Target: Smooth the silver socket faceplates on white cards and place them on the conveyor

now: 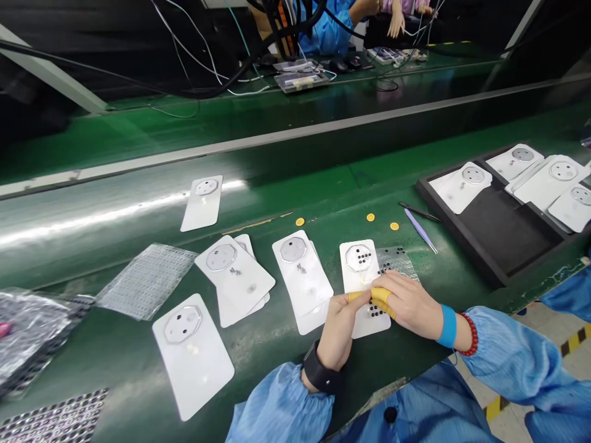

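Observation:
My left hand (340, 321) and my right hand (407, 301) meet over a white card (361, 271) that carries a silver octagon and several black dots. Both hands wear yellow finger cots, and their fingertips are pinched together on the card's middle. What they pinch is too small to name. A clear sheet of black dots (396, 261) lies under and beside the card, just beyond my right hand. Three more white cards (303, 271) (234, 275) (192, 354) lie in a row to the left.
A black tray (498, 231) with several white cards stands at the right. Tweezers (421, 230) and three yellow discs (370, 217) lie behind the card. Clear blister sheets (146, 280) lie at the left. Another person in blue (329, 27) works at the far bench.

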### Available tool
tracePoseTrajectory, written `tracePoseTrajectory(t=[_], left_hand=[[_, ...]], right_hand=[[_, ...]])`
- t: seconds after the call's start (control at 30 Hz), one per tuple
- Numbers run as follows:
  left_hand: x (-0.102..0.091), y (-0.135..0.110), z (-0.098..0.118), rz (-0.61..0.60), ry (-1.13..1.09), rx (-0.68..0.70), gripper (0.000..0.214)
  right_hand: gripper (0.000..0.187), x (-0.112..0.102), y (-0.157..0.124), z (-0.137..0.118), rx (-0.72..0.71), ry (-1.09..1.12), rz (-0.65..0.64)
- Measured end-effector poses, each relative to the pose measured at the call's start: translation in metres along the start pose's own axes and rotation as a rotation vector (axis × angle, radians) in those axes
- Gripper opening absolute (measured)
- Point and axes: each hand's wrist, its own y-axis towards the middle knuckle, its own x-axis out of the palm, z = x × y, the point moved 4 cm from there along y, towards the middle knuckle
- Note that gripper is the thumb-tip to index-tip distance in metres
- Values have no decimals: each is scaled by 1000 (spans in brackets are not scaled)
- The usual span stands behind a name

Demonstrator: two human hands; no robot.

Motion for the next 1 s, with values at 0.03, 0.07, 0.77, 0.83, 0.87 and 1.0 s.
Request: tracePoseTrajectory(t=[0.03, 0.07, 0.77, 0.83, 0.87, 1.0], left_hand=[[0, 0, -1, -3, 5, -1, 19], [0, 0, -1, -8, 11, -5, 20], [-9, -25, 7, -208, 92, 186, 59], [-7, -30, 4, -206, 102, 228, 56], [-6, -32, 1, -201, 108, 236, 56], [-3, -40, -5, -189, 139, 266, 50]], right_hand=[[23, 1, 0, 3, 13, 32, -25], [23, 3, 0, 5, 19, 66, -38], [9, -42, 17, 28, 354, 443, 217], [10, -39, 26, 22, 282, 405, 236], [11, -38, 28, 20, 258, 388, 245], [16, -35, 29, 16, 226, 334, 277]])
